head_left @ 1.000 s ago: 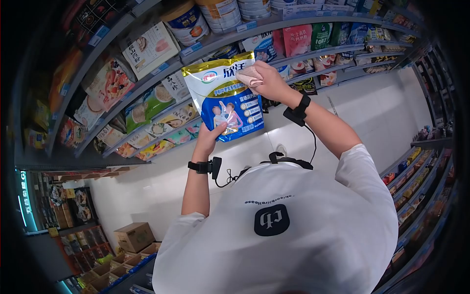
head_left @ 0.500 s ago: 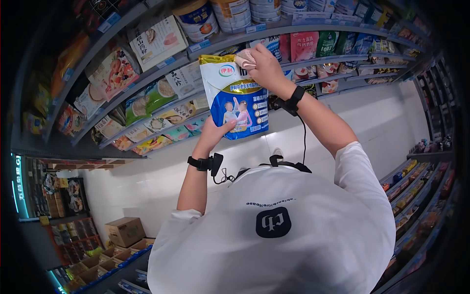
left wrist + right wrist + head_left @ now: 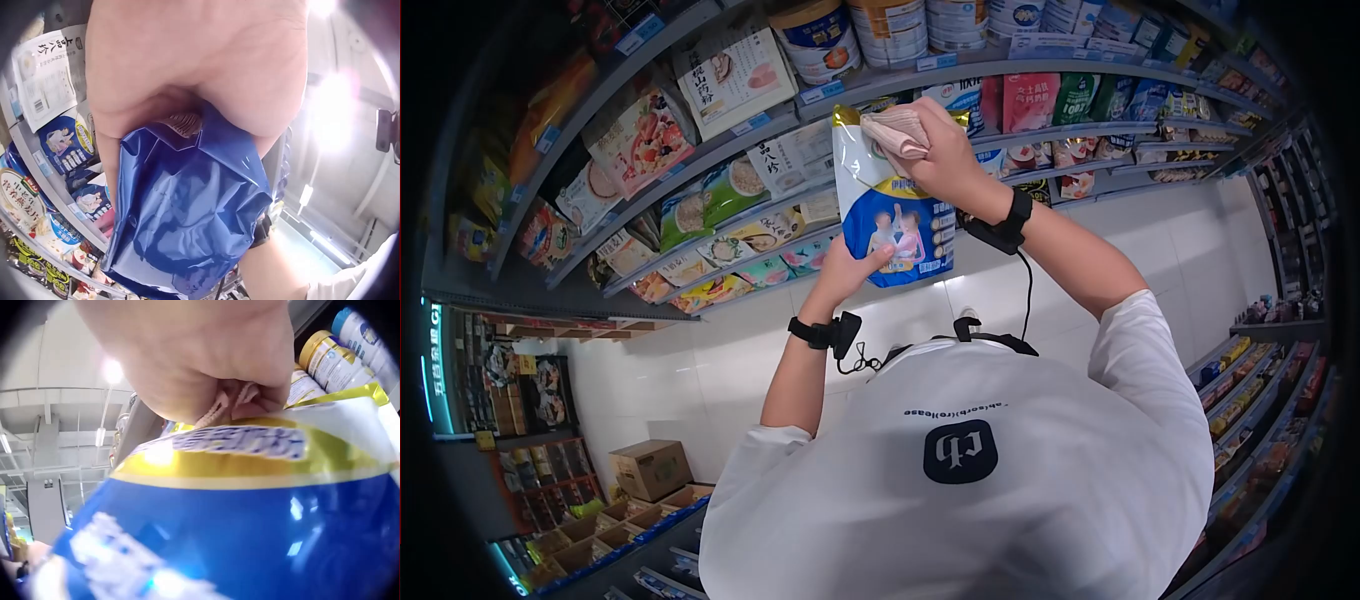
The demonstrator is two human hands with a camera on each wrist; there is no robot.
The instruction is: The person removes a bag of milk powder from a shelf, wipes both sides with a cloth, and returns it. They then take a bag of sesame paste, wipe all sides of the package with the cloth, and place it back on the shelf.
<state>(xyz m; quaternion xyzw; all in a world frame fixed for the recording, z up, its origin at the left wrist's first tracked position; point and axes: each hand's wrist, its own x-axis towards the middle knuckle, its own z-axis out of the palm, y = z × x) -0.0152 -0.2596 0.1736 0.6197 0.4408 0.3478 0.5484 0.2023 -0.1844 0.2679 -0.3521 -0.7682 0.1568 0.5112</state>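
Observation:
A blue, white and gold pouch of milk powder [image 3: 867,217] is held up in front of the shelves. My left hand [image 3: 847,272] grips its lower left corner, thumb across the printed front. In the left wrist view the pouch's crinkled blue bottom [image 3: 187,219] hangs beyond the palm. My right hand [image 3: 950,160] holds a folded pink cloth [image 3: 897,133] against the upper front, covering part of the lettering. The right wrist view has the cloth [image 3: 214,411] bunched under the curled fingers, right at the pouch's gold band [image 3: 206,472].
Curved-looking shelves [image 3: 940,68] full of bagged and boxed food run along the front. Milk powder cans [image 3: 815,42] stand on the upper one. Another shelf unit [image 3: 1250,400] is at the right. A cardboard box [image 3: 650,470] sits at the lower left.
The pouch has shifted right in view. My right hand has wiped the cloth leftward across the pouch's top, from its right side toward the upper left. My left hand keeps its grip.

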